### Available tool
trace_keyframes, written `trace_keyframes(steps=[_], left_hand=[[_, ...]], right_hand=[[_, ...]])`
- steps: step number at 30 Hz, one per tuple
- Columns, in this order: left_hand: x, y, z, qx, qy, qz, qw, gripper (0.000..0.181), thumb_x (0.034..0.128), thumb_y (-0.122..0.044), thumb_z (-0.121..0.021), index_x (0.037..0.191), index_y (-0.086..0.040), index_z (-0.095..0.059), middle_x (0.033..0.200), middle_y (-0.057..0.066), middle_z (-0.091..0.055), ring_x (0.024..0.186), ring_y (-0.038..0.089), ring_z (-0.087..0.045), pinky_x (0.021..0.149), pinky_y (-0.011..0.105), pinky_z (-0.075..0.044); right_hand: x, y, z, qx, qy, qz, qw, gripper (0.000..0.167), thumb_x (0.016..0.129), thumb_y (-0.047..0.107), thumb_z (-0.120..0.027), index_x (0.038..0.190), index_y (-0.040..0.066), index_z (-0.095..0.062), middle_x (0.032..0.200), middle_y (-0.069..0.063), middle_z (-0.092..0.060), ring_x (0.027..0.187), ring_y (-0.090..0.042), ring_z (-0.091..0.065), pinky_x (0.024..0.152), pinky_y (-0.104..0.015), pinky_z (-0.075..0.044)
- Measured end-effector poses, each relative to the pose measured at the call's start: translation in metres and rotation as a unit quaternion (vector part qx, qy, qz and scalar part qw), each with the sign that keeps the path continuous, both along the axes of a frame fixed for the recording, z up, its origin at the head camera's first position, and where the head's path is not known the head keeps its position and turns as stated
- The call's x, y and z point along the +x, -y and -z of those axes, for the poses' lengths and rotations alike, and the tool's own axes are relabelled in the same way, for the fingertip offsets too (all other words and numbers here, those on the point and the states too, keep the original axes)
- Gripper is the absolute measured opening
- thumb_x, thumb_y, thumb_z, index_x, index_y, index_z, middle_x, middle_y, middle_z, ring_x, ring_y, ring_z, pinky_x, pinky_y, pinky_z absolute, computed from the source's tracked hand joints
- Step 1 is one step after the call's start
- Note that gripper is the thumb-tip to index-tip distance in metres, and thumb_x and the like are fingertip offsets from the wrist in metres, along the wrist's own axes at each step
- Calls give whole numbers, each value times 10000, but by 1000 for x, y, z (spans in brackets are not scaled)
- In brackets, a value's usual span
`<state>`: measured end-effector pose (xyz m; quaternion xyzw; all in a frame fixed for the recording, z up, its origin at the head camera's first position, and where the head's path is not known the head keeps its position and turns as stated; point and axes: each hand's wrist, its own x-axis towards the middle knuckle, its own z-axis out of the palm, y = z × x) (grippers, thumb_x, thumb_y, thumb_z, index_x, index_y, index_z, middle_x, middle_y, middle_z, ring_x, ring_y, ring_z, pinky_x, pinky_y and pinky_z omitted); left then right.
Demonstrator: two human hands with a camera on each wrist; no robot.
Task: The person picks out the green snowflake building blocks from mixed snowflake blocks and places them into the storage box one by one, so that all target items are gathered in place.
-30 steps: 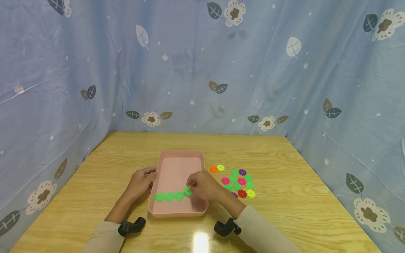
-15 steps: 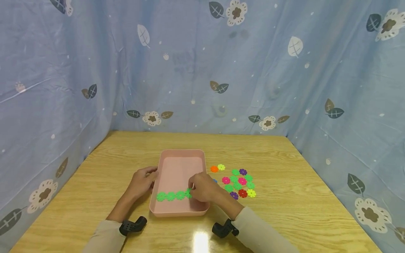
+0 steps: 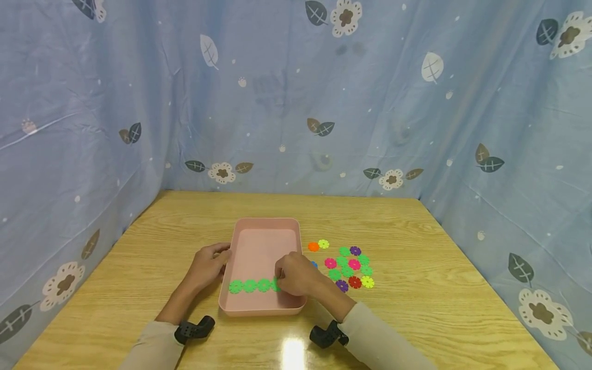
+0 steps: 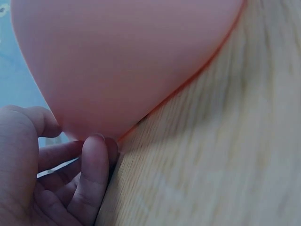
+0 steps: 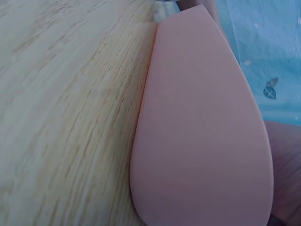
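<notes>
A pink tray (image 3: 263,244) stands on the wooden table. Its left side is held by my left hand (image 3: 206,267); in the left wrist view the thumb (image 4: 47,121) meets the rim and the other fingers touch the outer wall. Green flower-shaped plastic discs (image 3: 250,285) lie in a row across the near part of the tray floor. At the row's right end my right hand (image 3: 298,275) reaches over the right rim, fingers curled at one green disc (image 3: 275,284), partly covered by them. The right wrist view shows mostly the tray's outer wall (image 5: 202,117), with the fingertips hidden.
Right of the tray, several loose flower discs in green, pink (image 3: 354,264), purple (image 3: 341,285), red (image 3: 355,282) and yellow (image 3: 367,281) lie on the table (image 3: 416,308). An orange disc (image 3: 313,246) is near the tray's right rim. A patterned blue curtain (image 3: 277,103) surrounds the table.
My right hand has lowered the green disc, tilted a second ago, to the row's right end. It has hardly moved in the last half second. The left hand stays at the tray.
</notes>
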<state>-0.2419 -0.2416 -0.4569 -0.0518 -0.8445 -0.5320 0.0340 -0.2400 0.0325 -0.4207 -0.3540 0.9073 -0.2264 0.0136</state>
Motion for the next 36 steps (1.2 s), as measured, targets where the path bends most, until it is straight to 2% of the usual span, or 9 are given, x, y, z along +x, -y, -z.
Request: trace_keyframes(steps=[9,13,22,27,30,34,36], left_hand=[[1,0,2,-5,10,-26,10000,436,1057,-219,-511,1395,53,-561,1006,183,-706,658,211,-682,561,317,-582],[1,0,2,-60,-35,-48,10000,446,1055,-224,-509,1395,61,-557,1000,186,-710,664,199,-684,568,311,-583],[2,-1,0,-4,16,-68,10000,445,1055,-230,-530,1398,53,-558,993,178,-717,669,203,-683,558,309,-579],[1,0,0,-19,47,-47,10000,444,1057,-235,-520,1402,42,-559,969,165,-713,664,212,-679,568,316,-581],[-1,1,0,-61,50,-59,10000,439,1058,-235,-513,1401,35,-564,981,167,-710,665,221,-679,576,321,-584],[-2,1,1,-33,44,-65,10000,429,1058,-222,-513,1395,38,-568,992,177,-708,669,226,-679,578,321,-585],[-2,1,1,-17,37,-77,10000,427,1058,-218,-513,1391,42,-569,982,174,-708,663,222,-677,573,319,-583]], right_hand=[[0,0,2,139,26,69,9999,76,804,58,-794,758,104,-754,689,88,-625,641,-35,-500,578,-172,-458],[-1,-1,2,55,31,84,9999,72,805,56,-791,768,94,-742,692,85,-606,646,-41,-497,583,-173,-458],[-4,-10,-3,-745,302,-167,9966,18,884,37,-738,900,29,-740,826,-12,-685,758,-99,-598,685,-219,-527],[-8,-22,-6,-1118,167,-129,9935,115,914,34,-701,1021,2,-728,1001,-61,-692,884,-172,-620,778,-277,-553],[-13,-32,-9,-1258,-71,-94,9920,148,936,28,-681,1076,-9,-710,1080,-74,-678,943,-208,-614,824,-315,-553],[-23,-47,-12,-1246,-362,72,9915,176,951,17,-666,1122,-14,-699,1115,-96,-676,978,-235,-598,841,-367,-552],[-28,-55,-13,-1174,-376,223,9921,183,961,27,-664,1138,-7,-699,1122,-97,-678,1010,-249,-596,871,-402,-552]])
